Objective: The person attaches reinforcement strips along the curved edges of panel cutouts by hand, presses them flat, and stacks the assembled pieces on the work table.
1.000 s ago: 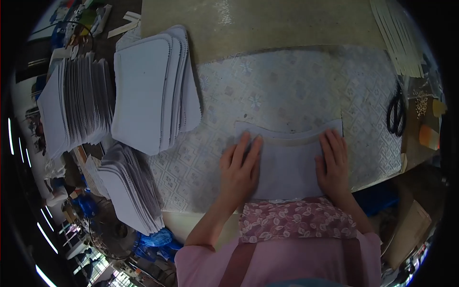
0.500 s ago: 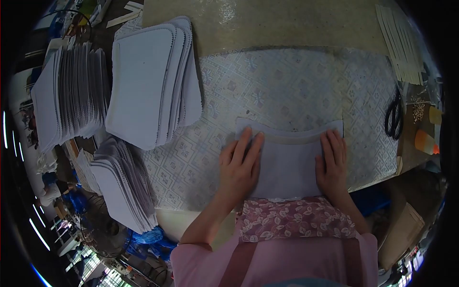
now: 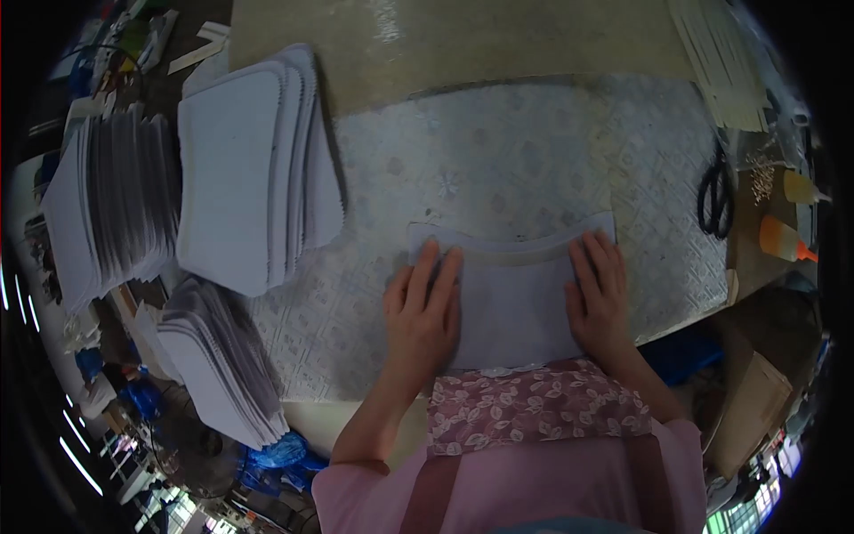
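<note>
A pale grey-white cut panel (image 3: 513, 311), fabric-like, lies on the patterned table cover in front of my body. Its far edge curves inward, and a beige strip (image 3: 516, 258) runs along that curve. My left hand (image 3: 422, 307) rests on the panel's left side, fingers stretched out and a little apart. On the opposite side my right hand (image 3: 598, 298) lies flat, with its fingertips near the far right corner. Both hands are open and press on the panel without gripping it. The panel's near edge meets my floral apron (image 3: 538, 409).
Large stacked panels (image 3: 231, 169) lie at the left of the table cover (image 3: 498, 160), beside an upright row of panels (image 3: 133, 196) and a smaller stack (image 3: 213, 356). To the right are black-handled scissors (image 3: 714, 198), pale strips (image 3: 719, 67) and an orange bottle (image 3: 781, 238).
The whole view has shifted, so the table and its stacks sit slightly farther left. Both hands stay on the panel in nearly the same places.
</note>
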Available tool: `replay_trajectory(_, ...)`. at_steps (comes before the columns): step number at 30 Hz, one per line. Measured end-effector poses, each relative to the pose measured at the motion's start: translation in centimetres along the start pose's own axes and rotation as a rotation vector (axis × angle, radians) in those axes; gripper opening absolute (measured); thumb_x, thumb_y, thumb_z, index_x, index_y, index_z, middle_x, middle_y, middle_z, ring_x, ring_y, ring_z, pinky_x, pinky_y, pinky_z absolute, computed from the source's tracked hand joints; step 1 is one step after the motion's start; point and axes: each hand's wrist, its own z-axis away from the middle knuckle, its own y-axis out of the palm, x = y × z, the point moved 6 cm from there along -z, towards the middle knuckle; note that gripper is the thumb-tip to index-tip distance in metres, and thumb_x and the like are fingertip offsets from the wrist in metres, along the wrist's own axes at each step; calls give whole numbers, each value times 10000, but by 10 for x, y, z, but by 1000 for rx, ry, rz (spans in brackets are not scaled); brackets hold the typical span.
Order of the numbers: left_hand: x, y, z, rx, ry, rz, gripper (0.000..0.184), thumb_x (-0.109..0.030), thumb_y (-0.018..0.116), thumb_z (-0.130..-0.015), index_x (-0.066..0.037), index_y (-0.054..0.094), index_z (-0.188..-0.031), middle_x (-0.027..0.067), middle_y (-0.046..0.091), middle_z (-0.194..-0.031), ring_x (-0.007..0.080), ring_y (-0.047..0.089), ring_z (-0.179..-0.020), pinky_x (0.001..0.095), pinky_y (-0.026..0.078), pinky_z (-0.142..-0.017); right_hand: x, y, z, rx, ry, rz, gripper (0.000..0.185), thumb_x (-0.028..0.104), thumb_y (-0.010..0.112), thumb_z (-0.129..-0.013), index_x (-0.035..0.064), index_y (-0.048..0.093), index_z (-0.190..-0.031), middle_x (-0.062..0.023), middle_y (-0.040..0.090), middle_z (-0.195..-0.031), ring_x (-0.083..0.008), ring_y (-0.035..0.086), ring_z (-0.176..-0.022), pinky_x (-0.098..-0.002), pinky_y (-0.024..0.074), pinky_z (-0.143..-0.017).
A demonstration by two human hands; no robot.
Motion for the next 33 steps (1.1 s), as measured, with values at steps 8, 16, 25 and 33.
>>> replay_trajectory(8,-7,5,-1,4,25,-63,439,-28,573,-940,-102,611,-1371,147,501,-1477,354,465,-1188,446,387,-1035,-3,-3,2,-3,-14,-23,569,129,654,-897,55,502,-1441,-135,450,-1499,-319,386,-1435,-504,296,-1176)
replay_trajectory(16,-6,3,-1,33,13,-58,438,-31,561,-950,-94,599,-1382,148,492,-1481,356,461,-1197,448,389,-1034,-4,-2,2,-13,-19,-18,557,135,653,-903,53,511,-1435,-122,446,-1506,-300,385,-1439,-494,296,-1177)
replay_trajectory(25,-5,2,-1,31,26,-57,422,-45,566,-956,-94,608,-1373,153,512,-1460,358,483,-1181,453,389,-1033,-4,-3,2,-9,-6,-17,550,117,645,-902,63,517,-1434,-129,461,-1498,-303,399,-1433,-498,297,-1175)
replay_trajectory(33,-40,10,-24,154,255,8,455,-167,640,-941,-57,573,-1378,118,509,-1464,341,498,-1277,471,380,-1057,-3,-1,3,-36,-7,-11,541,108,636,-899,66,523,-1426,-125,461,-1497,-302,393,-1436,-506,296,-1175)
